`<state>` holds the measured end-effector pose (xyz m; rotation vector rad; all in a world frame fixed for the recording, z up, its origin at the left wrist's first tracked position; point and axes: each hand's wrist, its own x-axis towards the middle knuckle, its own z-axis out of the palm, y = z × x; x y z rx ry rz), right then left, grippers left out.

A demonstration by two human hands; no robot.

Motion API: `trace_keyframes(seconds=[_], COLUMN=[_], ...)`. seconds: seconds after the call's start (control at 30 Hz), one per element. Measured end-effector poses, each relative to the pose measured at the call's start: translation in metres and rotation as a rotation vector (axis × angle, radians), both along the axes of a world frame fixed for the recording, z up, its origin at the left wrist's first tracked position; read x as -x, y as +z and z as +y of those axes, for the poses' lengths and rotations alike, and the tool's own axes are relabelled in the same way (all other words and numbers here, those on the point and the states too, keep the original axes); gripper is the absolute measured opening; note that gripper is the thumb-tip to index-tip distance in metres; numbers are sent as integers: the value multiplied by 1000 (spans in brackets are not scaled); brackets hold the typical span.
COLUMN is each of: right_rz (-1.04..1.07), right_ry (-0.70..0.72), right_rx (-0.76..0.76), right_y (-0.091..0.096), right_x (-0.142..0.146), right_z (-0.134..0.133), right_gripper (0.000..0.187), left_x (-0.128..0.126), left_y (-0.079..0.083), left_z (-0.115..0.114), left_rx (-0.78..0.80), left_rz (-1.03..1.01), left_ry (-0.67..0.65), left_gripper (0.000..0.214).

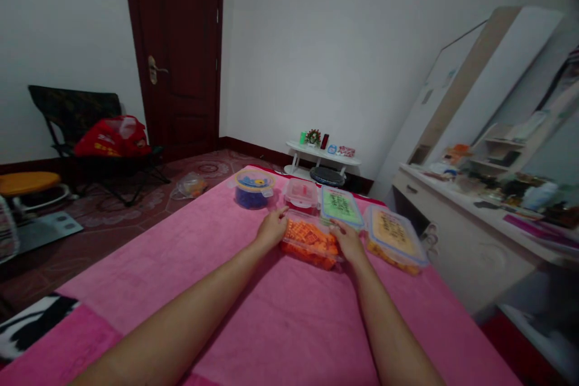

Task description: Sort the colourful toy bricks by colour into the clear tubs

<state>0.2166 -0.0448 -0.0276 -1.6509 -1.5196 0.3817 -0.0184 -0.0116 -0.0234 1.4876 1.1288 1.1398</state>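
Observation:
A clear plastic food container (312, 241) with bright orange contents sits on the pink cloth (253, 319). My left hand (272, 228) holds its left side, and my right hand (347, 241) grips the right end, with the fingers curled over the far corner. Behind it is a small clear box with a pinkish lid (301, 192). A round blue tub (254, 190) with a yellow-rimmed lid stands at the back left. To the right lie a green-topped box (341, 206) and a yellow-topped box (394, 235), both with dark writing on them.
A white dresser (456, 229) crowded with small items runs along the right. Beyond the cloth stands a low white shelf (323, 151). On the left, a folding chair (75, 114) bears a red bag (112, 137); a clear bag (190, 186) lies on the floor.

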Motion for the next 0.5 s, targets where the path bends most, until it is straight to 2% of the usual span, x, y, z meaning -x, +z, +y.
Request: trace_keyframes(seconds=[0.1,0.2,0.33,0.43,0.5], right_rz=[75,261,500,496,344], right_ry=[-10,5,48,-12,-38], right_rx=[-24,-38,43,84,-13], right_y=[-4,-4,13,22,17], right_x=[0,2,2,0,0], right_z=[-2,-3,-9,-11,-9], right_gripper=[44,48,64,69,63], left_x=[-3,-1,8,9,6], left_y=[-10,-17,-21,-22,-24], left_z=[0,0,-2,-4,-4], left_rx=[-74,-88,24,58,39], left_rz=[-59,-232,-453,-490,-489], left_ry=[66,12,-25,-34,-122], left_gripper=[44,44,60,63,62])
